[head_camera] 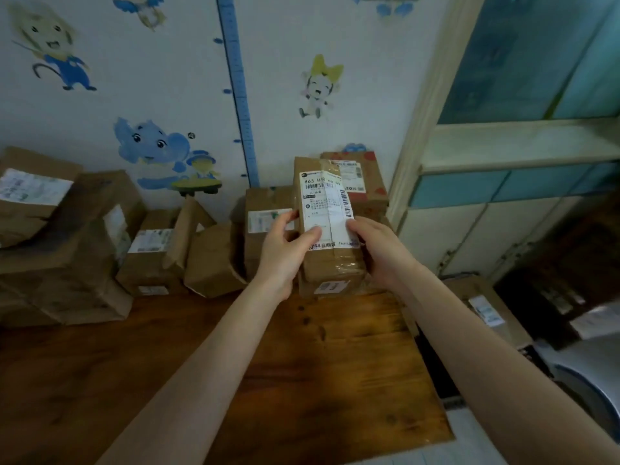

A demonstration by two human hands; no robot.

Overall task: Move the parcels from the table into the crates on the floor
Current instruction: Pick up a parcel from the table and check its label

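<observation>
I hold a brown cardboard parcel (330, 229) between both hands, over the far right part of the wooden table (302, 380). It is an oblong box, its corners softened, wrapped in glossy clear tape that crinkles over the near end. A white shipping label (327, 203) with barcodes and printed text covers much of its upper face.

My left hand (285, 253) clamps the left side, thumb lying on the label; my right hand (379, 250) clamps the right side, thumb at the label's edge. The fingers of both are hidden behind the box.

The parcel's long axis runs away from me, far end raised, label face turned up towards me. Just beneath its near end is a smaller box (330, 286) with its own label; I cannot tell whether the two touch.

Behind it a red-printed carton (365, 189) is partly covered, and a plain box (265, 223) stands just left. Further left are crumpled, dented cartons (67, 250), cut off by the frame edge. Past the table's right edge, lower down, a labelled box (483, 307) lies among dark, blurred shapes I cannot make out.
</observation>
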